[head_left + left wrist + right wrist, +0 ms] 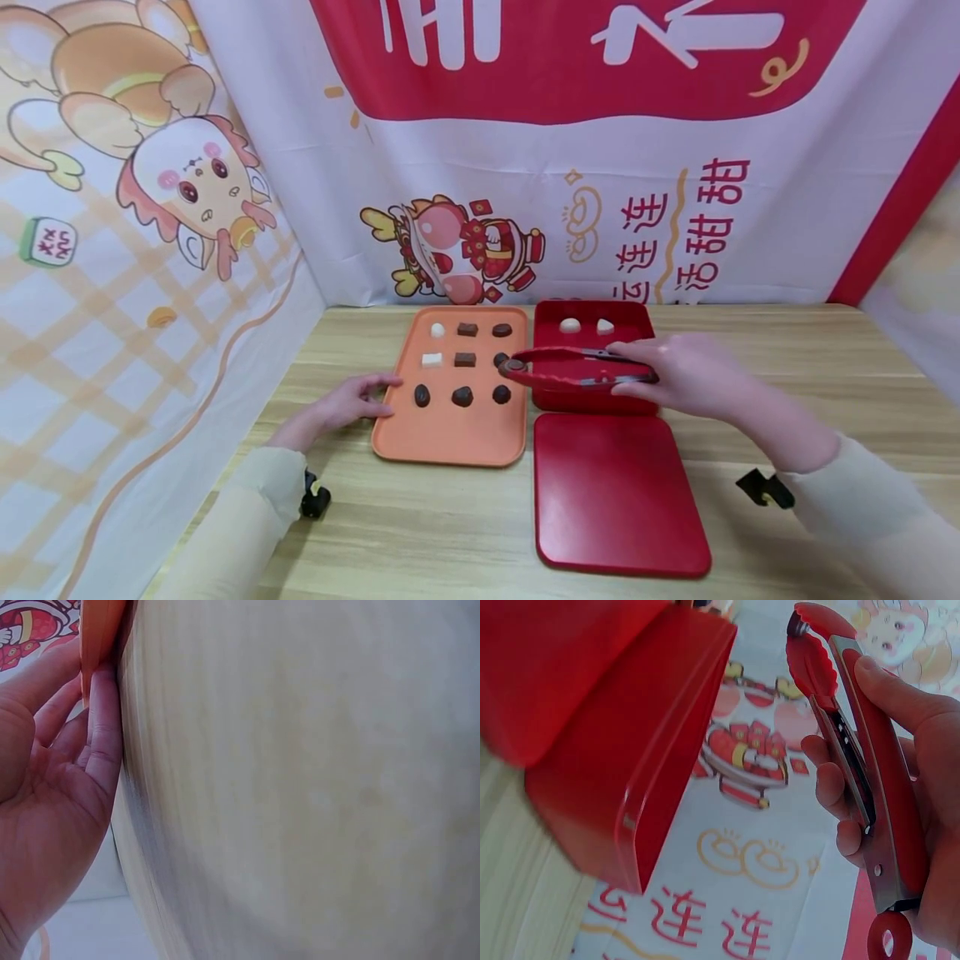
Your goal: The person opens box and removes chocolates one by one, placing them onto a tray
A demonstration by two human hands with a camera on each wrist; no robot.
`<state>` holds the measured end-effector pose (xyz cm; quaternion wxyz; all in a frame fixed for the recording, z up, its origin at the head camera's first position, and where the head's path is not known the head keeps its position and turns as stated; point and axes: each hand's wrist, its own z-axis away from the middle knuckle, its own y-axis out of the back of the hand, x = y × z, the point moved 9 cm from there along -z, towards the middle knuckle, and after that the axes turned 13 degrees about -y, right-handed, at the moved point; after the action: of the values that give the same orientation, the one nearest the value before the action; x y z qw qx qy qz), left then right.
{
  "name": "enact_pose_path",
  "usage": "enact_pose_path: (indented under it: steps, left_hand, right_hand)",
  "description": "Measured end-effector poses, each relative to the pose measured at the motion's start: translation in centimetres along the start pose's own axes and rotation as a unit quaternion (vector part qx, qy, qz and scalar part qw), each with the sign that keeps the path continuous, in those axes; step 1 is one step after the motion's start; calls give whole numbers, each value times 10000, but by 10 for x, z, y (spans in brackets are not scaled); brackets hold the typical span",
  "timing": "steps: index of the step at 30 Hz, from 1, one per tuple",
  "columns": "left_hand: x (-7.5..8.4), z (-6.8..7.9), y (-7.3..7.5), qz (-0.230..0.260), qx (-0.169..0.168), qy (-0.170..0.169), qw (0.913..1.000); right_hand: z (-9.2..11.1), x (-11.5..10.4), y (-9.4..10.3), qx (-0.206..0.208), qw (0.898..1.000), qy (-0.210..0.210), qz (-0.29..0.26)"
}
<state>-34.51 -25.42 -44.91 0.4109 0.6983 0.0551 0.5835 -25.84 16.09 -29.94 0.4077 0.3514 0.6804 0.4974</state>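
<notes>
My right hand [686,375] grips red-and-silver tongs [877,772] above the red box [648,317]. Pinched in the tongs' tip is a dark chocolate [798,625], held over the right side of the orange tray [450,442]. Fingers and thumb of my left hand [345,412] hold the tray's left rim, which lies between them in the left wrist view. Dark chocolates [462,396] and white ones stand in rows on the tray. Two white chocolates [570,325] are visible at the back of the box; the tongs cover part of its inside.
A red lid [615,492] lies flat on the wooden table [420,533], in front of the box. Printed cloth [480,158] hangs behind the table, and another sheet [150,375] with drawings is on the left.
</notes>
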Motion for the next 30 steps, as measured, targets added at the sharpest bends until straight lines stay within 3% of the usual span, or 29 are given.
enact_pose_path:
  steps: [6, 21, 30]
  left_hand:
    - [-1, 0, -1, 26, 13, 55, 10000]
    - [-4, -1, -1, 167, 19, 22, 9999]
    - [-3, -1, -1, 208, 16, 68, 9998]
  right_hand:
    - [-7, -22, -15, -192, 9993, 276, 181]
    - [-21, -70, -46, -418, 9929, 1109, 4]
    - [-35, -93, -62, -549, 9898, 1313, -97]
